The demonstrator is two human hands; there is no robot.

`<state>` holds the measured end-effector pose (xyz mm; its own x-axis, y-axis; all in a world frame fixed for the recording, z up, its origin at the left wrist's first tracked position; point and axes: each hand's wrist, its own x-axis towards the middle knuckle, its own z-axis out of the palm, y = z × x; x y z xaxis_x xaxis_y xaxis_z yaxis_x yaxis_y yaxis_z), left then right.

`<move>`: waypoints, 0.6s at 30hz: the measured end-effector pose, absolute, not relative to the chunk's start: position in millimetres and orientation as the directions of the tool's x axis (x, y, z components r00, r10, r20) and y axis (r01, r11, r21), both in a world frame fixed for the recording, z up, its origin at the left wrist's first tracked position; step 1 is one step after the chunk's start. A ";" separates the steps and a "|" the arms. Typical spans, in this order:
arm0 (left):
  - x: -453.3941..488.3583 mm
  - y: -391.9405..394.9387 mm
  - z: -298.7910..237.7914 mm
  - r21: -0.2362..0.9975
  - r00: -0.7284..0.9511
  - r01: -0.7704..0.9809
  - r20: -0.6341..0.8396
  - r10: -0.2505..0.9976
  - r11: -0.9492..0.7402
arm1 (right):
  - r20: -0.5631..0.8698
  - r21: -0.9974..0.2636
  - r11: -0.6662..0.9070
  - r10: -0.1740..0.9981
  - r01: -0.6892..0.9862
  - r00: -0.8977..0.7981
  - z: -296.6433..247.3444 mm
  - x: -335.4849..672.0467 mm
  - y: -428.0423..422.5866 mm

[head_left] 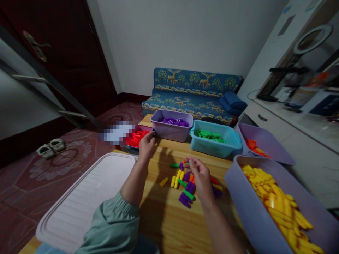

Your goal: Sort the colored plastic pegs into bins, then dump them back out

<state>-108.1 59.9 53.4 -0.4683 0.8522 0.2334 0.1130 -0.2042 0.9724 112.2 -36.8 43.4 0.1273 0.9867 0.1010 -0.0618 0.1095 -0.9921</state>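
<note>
My left hand (146,145) reaches to the rim of a bin of red pieces (137,138) at the table's far left; its fingers are curled, and I cannot make out anything in them. My right hand (200,175) hovers over a loose pile of small coloured pieces (184,184) (yellow, purple, green, orange) on the wooden table (169,218), fingers bent and partly apart above the pile. A single yellow piece (163,182) lies left of the pile.
A purple bin of purple pieces (172,125), a teal bin of green pieces (215,138), a tilted lilac bin of orange pieces (261,143) and a large bin of yellow pieces (275,204) ring the table. A white lid (87,197) lies at left. A blue sofa (193,90) stands behind.
</note>
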 end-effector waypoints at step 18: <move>-75.9 37.7 30.0 0.300 -0.071 0.952 0.006 0.997 0.066 | 0.279 -0.568 0.409 0.912 0.715 -0.300 22.8 107.0 -66.2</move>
